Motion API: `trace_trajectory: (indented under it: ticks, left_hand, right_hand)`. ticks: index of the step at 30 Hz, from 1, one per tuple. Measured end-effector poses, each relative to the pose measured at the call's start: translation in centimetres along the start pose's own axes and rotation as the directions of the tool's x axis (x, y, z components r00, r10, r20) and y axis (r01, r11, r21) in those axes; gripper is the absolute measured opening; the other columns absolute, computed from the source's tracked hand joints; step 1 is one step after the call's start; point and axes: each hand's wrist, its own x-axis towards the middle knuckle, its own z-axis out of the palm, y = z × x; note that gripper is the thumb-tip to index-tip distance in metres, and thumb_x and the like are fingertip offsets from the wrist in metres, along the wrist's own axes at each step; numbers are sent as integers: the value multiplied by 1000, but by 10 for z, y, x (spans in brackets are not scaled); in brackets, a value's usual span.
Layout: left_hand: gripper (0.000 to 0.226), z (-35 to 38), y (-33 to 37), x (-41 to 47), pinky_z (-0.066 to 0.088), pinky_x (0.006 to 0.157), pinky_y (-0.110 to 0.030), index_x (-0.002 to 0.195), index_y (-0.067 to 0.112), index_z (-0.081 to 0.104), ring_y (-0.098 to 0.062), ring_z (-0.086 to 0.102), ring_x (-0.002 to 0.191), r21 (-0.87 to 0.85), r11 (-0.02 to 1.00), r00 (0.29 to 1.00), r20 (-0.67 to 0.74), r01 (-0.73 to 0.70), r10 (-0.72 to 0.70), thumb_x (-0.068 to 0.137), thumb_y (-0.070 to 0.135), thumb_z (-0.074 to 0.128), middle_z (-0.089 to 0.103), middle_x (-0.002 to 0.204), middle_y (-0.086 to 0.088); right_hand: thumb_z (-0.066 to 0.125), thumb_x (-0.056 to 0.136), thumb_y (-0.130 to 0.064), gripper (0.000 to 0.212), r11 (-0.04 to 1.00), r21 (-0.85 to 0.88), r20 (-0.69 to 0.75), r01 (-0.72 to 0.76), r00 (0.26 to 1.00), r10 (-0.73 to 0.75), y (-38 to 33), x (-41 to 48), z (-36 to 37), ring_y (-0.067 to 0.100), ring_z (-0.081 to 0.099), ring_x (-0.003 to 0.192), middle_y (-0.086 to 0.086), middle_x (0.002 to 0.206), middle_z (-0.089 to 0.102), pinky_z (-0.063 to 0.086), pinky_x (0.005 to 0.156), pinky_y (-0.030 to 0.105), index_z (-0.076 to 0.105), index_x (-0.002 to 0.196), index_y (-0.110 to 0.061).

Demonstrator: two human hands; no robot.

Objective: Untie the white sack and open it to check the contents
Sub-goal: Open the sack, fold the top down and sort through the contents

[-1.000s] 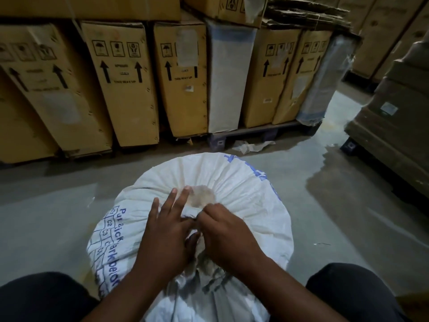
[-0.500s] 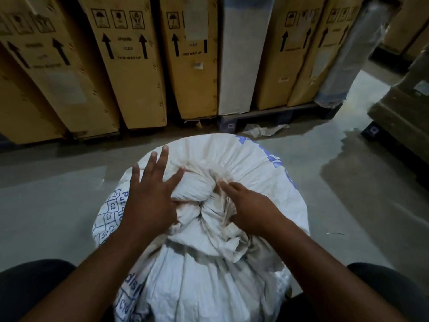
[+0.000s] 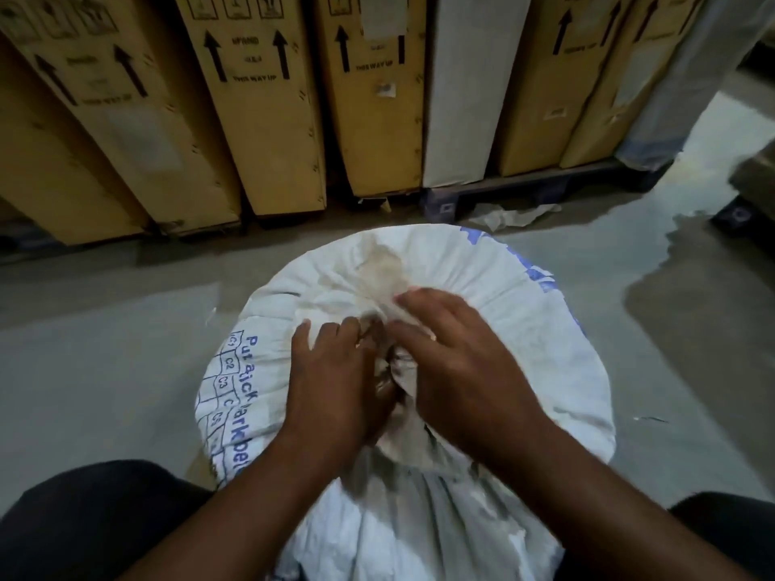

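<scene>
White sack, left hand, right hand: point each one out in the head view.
white sack (image 3: 524,329): head view, on the bare woven cloth right of the gathered top.
left hand (image 3: 335,383): head view, on the back of the hand.
right hand (image 3: 465,371): head view, on the back of the hand.

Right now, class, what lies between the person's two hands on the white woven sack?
In the head view, the sack's bunched, stained neck sits between the left hand and right hand; still gathered shut.
</scene>
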Motion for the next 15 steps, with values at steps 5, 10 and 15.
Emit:
trace_trajectory:
  ticks: [5,10,15]
  left_hand:
    - [67,17,-11,2,15,121,-66,146,16,56,-39,46,145,83,996,997,74,-28,22,94,51,35,59,145,-15]
    - [99,12,-18,9,-8,125,-61,165,21,16,-34,8,161,81,996,988,146,29,-40,79,69,23,22,171,-14]
    - [149,3,-22,6,-18,121,-65,165,27,-6,-32,-17,160,84,996,975,218,11,-29,51,95,61,-3,174,-7]
  right_hand:
    - [61,91,0,26,919,389,82,-70,996,41,-68,-21,3,26,63,105,11,123,62,53,87,36,67,116,-3]
    - [57,93,-34,28,898,179,310,-401,890,336,-35,-29,33,15,56,104,-5,119,55,46,91,35,56,120,-25]
    - [55,86,-53,64,967,-89,541,-240,803,249,46,-22,37,28,57,120,3,133,57,44,104,47,51,142,-22]
